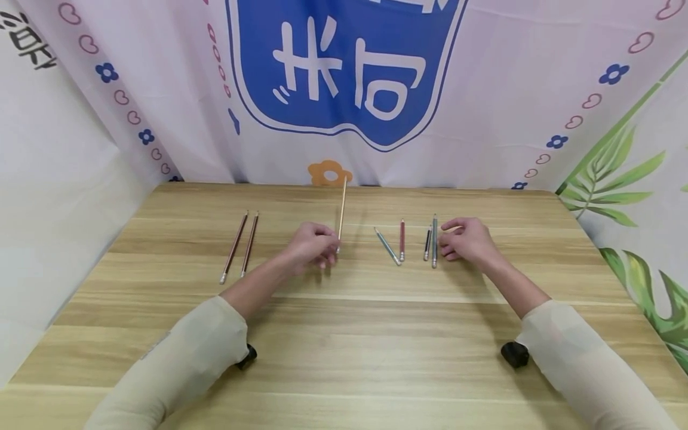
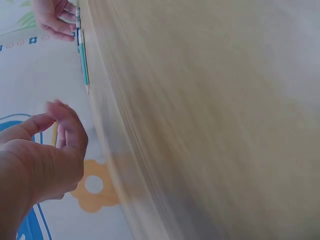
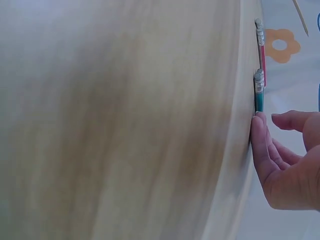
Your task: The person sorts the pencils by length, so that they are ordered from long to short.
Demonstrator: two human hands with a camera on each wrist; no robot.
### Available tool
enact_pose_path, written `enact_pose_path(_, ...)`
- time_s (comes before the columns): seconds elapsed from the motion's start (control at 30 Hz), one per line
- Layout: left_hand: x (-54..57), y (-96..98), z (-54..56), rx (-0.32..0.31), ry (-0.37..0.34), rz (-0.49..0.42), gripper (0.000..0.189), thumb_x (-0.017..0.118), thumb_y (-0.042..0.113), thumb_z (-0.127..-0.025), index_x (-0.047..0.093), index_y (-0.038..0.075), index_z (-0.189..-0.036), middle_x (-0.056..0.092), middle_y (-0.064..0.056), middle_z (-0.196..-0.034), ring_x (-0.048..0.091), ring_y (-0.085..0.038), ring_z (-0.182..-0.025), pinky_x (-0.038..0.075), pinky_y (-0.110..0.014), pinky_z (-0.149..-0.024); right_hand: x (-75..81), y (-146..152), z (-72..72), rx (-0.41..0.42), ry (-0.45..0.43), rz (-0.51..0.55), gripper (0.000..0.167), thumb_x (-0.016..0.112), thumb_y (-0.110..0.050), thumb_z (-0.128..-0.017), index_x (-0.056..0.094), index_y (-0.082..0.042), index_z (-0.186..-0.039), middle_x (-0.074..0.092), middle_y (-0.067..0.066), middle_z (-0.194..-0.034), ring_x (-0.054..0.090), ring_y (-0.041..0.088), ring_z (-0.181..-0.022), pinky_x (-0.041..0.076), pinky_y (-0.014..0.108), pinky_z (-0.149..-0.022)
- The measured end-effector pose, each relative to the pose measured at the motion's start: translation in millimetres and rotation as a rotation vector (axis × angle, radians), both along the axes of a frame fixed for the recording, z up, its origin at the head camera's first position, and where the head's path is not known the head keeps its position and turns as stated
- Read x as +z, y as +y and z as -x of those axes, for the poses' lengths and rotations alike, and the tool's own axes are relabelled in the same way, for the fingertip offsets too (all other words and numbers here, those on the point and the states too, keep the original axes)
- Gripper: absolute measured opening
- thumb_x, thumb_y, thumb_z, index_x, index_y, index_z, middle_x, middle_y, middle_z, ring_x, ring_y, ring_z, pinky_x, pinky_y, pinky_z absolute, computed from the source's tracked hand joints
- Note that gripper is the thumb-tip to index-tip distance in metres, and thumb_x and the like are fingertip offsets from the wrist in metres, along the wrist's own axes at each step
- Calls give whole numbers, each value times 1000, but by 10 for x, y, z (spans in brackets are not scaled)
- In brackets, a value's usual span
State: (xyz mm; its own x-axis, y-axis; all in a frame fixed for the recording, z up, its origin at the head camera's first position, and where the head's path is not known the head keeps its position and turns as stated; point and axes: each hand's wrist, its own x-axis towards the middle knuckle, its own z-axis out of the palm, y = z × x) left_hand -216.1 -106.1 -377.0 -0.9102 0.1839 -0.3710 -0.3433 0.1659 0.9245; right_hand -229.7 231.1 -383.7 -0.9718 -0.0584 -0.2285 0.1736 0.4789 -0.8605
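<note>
The left hand's [image 1: 312, 243] thumb and fingers are curled together, pinching a yellow pencil [image 1: 341, 215] near its eraser end, with the shaft raised off the table [image 1: 344, 334] and pointing away. The right hand's [image 1: 466, 240] fingers are parted from its thumb and grip nothing; their tips are at a teal pencil [image 1: 435, 239], though whether they touch it I cannot tell. Close along that pencil's left side lies one short dark pencil [image 1: 427, 243]. Between the hands lie one red pencil [image 1: 402, 240] and a second, slanted teal pencil [image 1: 387, 245], their eraser ends nearly together. Left of the left hand, two dark red pencils [image 1: 235, 246] lie side by side, a little apart. That makes seven pencils, six of them on the table; any print on them is too small to read. Behind the table, a cloth [image 1: 177, 89] bears a blue shield [image 1: 348, 77] with large white characters, one resembling 米.
</note>
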Motion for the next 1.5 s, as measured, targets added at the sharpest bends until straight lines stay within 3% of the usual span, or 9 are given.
enact_pose_path(0.23,-32,-148,18,26,11,-69,25,62,-8,-97,58,-15,-120,70,-14,-88,68,-17,-71,63,-23,-68,-28,-3,60,-31,-1,-36,41,68,-3,-96,54,13,-131,71,19,-98,69,9,-64,64,24,-61)
enact_pose_path(0.4,-17,-203,12,43,-4,-98,35,63,-11,-94,55,-14,-127,71,-14,-91,70,-18,-75,65,-28,-78,-41,-13,93,-33,14,-62,39,69,-2,-94,56,14,-127,71,13,-87,67,9,-59,64,24,-57)
enact_pose_path(0.53,-22,-230,17,37,1,-104,40,61,-12,-93,51,-14,-131,71,-15,-90,69,-18,-73,65,-27,-75,-45,-25,105,-23,26,-92,38,69,0,-93,57,14,-127,71,13,-86,66,8,-58,63,23,-56)
enact_pose_path(0.8,-20,-288,7,11,13,-87,30,56,-15,-92,49,-15,-121,67,-19,-89,69,-20,-69,65,-27,-69,-50,-60,119,-2,37,-117,40,67,3,-92,55,16,-128,72,18,-91,65,9,-57,62,23,-54)
enact_pose_path(1.0,-22,-372,-8,-10,13,-71,49,57,-14,-90,44,-14,-137,69,-21,-91,70,-20,-69,66,-28,-70,-69,-65,141,-3,20,-134,40,68,0,-93,56,15,-128,71,13,-85,64,9,-57,61,22,-52)
enact_pose_path(1.1,-27,-408,-12,-14,17,-54,50,57,-13,-91,43,-14,-139,70,-23,-95,71,-21,-71,66,-29,-72,-69,-65,145,-3,13,-143,40,69,0,-93,56,14,-128,71,12,-82,64,10,-56,61,22,-52)
enact_pose_path(1.27,-39,-459,-7,1,13,-45,43,56,-10,-95,44,-13,-136,69,-24,-95,72,-22,-70,67,-31,-72,-65,-67,156,2,20,-164,41,67,1,-92,56,15,-129,71,12,-78,64,10,-56,60,22,-51)
enact_pose_path(1.5,-34,-515,-12,26,7,-48,27,54,-4,-101,47,-12,-126,68,-16,-85,72,-20,-67,66,-30,-69,-44,-81,160,11,34,-242,44,69,-3,-92,56,14,-131,69,11,-75,63,9,-53,59,21,-50)
